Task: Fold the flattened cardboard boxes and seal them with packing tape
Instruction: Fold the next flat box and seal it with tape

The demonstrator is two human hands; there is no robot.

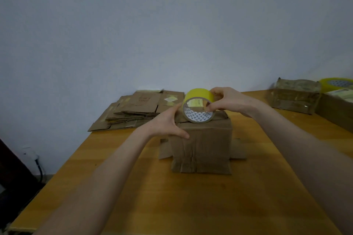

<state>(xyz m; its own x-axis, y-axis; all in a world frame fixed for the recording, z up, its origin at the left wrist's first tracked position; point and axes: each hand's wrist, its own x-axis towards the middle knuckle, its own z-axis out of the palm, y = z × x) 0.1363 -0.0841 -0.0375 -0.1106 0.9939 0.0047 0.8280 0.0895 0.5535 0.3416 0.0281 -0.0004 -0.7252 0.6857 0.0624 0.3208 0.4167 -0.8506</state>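
While gripping the tape roll (198, 108) with the right hand (227, 101), fingers curled over its yellow rim and one fingertip hooked inside the patterned core, steadies the cardboard box (202, 149) with the left hand (168, 122). Lays that left hand flat and wide against the box's upper left corner, fingers straight and reaching up beside the roll, thumb spread across the front face. Cannot tell whether those fingers touch the roll. Holds the roll on edge, lower rim on the box's closed top, hollow side toward the camera. Stands the box upright near the middle of the wooden table (133, 187), with two loose flaps splayed out low on either side.

Farther back and left, against the wall (172, 25): stack of flattened boxes (137, 112), several layers deep, fanned unevenly. Far right, well apart from both hands: taped box (294, 97), glossy with tape, just beside a larger carton (336, 114) cut off by the frame's edge. Above that carton, second tape roll (336, 84), yellow like the first. Below the table's left edge, dark cable (40, 170) hanging down the wall.
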